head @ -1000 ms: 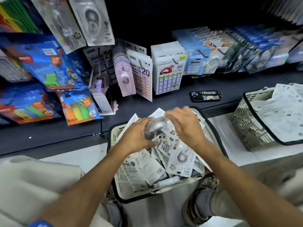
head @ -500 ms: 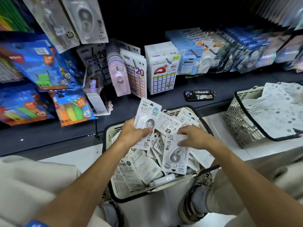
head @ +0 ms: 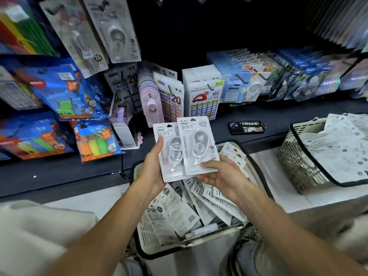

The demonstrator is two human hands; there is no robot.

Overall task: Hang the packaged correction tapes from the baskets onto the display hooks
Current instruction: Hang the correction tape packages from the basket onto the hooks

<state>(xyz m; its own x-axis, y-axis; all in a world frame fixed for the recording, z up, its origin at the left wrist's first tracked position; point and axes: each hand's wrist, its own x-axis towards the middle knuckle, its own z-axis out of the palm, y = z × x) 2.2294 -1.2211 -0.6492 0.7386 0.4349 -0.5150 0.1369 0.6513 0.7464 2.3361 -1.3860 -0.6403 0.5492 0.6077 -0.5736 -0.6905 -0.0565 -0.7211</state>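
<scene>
Two upright correction tape packs (head: 186, 148) above one basket (head: 256, 172), each gripped by one of two hands (head: 152, 170) (head: 223, 176).

"3396815" on phone (head: 247, 127), perhaps.

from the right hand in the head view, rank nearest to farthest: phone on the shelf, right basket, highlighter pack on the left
From the right hand:
1. Phone, on the dark shelf just above and right of the hand.
2. Right basket, farther right on the white ledge.
3. Highlighter pack, far left, past the left hand.
</scene>
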